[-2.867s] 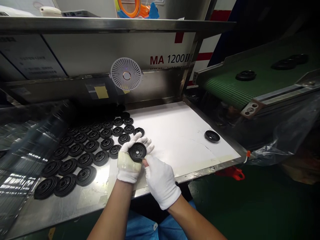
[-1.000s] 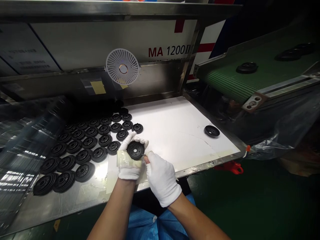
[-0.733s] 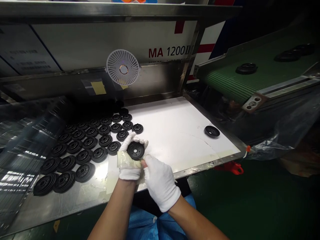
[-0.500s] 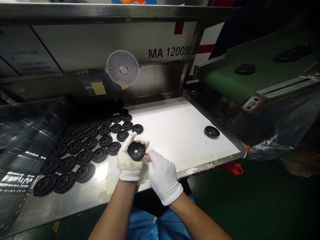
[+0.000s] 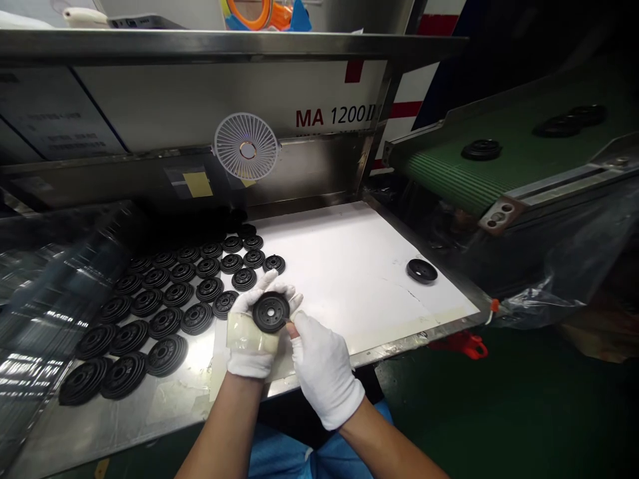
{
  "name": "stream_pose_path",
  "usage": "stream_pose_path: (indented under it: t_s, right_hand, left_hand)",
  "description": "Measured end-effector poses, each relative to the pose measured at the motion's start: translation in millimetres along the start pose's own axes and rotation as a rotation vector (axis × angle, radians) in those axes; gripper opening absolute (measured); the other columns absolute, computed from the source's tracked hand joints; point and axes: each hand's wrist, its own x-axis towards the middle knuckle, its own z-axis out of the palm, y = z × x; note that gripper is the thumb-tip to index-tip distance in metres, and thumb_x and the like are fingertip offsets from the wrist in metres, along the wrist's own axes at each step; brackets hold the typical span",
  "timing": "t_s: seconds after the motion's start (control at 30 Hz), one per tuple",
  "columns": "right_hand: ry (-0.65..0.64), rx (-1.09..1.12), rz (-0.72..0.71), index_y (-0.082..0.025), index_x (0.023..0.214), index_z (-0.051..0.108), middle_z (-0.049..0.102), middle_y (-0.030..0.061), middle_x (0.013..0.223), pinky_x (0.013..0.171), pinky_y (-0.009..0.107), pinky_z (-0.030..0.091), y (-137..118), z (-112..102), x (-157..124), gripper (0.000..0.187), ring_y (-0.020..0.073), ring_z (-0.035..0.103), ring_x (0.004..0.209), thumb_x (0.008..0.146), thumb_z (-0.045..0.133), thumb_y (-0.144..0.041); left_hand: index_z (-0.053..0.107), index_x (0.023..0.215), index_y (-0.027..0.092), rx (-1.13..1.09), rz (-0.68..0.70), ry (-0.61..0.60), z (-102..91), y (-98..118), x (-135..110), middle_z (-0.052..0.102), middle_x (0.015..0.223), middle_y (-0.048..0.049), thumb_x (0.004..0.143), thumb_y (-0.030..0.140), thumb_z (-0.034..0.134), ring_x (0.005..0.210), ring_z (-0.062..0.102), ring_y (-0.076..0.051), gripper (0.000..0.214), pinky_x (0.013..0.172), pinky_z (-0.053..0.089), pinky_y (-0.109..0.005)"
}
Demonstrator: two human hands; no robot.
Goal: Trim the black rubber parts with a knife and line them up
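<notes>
My left hand (image 5: 252, 332), in a white glove with clear tape round the palm, cradles a round black plastic disc (image 5: 270, 312) with a hole at its centre. The disc's hollow side faces up, tilted towards me. My right hand (image 5: 322, 372), also gloved, has its fingers closed in a pinch by the disc's lower right rim. The bare thumb tip shows; whatever the pinch holds is too small to make out. Left of my hands, several similar ridged black discs (image 5: 166, 355) lie in rows on the metal table (image 5: 164, 406).
A white sheet (image 5: 339, 266) covers the table's right part, with another black disc (image 5: 422, 271) near its right edge. Clear plastic trays (image 5: 54, 332) stand at left. A small fan (image 5: 247, 146) is at the back. A green conveyor (image 5: 464, 173) carries more discs at right.
The view has tilted up slightly, so more of the shelf shows. Both hands keep hold around the same disc, which has turned a little; the right pinch stays at its rim.
</notes>
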Motion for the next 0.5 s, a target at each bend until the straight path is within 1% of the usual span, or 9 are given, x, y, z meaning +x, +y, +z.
stream_pose_path:
  t_s: [0.07,0.13,0.27,0.37,0.43,0.5]
  right_hand:
    - [0.003,-0.010,0.022,-0.021,0.083,0.056,0.062,-0.0004,0.072,0.057,0.028,0.024,0.3,-0.9,-0.4,0.022,0.0143,0.054,0.062,0.095,0.039,-0.028]
    - [-0.015,0.016,0.028,-0.022,0.080,0.054,0.061,-0.0014,0.071,0.056,0.028,0.025,-0.8,-0.4,-2.2,0.020,0.0137,0.053,0.061,0.094,0.040,-0.026]
    - [-0.066,0.154,0.051,-0.022,0.075,0.050,0.058,-0.0022,0.068,0.055,0.025,0.026,-3.4,1.6,-6.8,0.021,0.0122,0.049,0.058,0.094,0.039,-0.027]
    - [-0.059,0.343,0.124,-0.021,0.075,0.048,0.056,-0.0019,0.067,0.055,0.024,0.029,-2.7,1.0,-7.8,0.026,0.0120,0.048,0.058,0.096,0.035,-0.030]
    - [-0.047,0.530,0.170,-0.021,0.073,0.047,0.054,-0.0015,0.065,0.055,0.023,0.033,-1.0,-1.3,-7.4,0.031,0.0120,0.048,0.059,0.097,0.032,-0.034]
    - [0.011,0.682,0.212,-0.021,0.071,0.048,0.052,-0.0011,0.062,0.054,0.022,0.036,1.8,-5.2,-7.7,0.035,0.0122,0.048,0.057,0.097,0.031,-0.040]
  left_hand:
    - [0.064,0.097,0.014,-0.016,0.036,0.053,1.7,-0.6,1.8,0.059,0.072,-0.0041,0.075,0.020,0.057,0.071,0.060,-0.017,0.024,0.075,0.053,-0.042]
    - [0.065,0.092,0.015,-0.029,0.063,0.100,4.2,-2.8,4.7,0.058,0.067,-0.0015,0.075,0.020,0.060,0.066,0.058,-0.014,0.019,0.076,0.053,-0.039]
    - [0.065,0.086,0.015,-0.042,0.094,0.124,7.9,-6.3,7.7,0.059,0.069,-0.0007,0.073,0.018,0.063,0.068,0.059,-0.013,0.013,0.083,0.051,-0.038]
    - [0.065,0.084,0.015,-0.057,0.098,0.117,7.7,-5.5,8.0,0.061,0.074,-0.0015,0.073,0.016,0.064,0.073,0.061,-0.014,0.012,0.087,0.050,-0.039]
    - [0.065,0.083,0.014,-0.077,0.057,0.110,7.2,-4.5,8.9,0.062,0.076,-0.0027,0.073,0.015,0.064,0.077,0.061,-0.016,0.011,0.088,0.050,-0.040]
    - [0.064,0.083,0.013,-0.116,-0.008,0.115,7.9,-3.9,10.5,0.063,0.077,-0.0044,0.074,0.014,0.062,0.079,0.062,-0.018,0.009,0.088,0.050,-0.043]
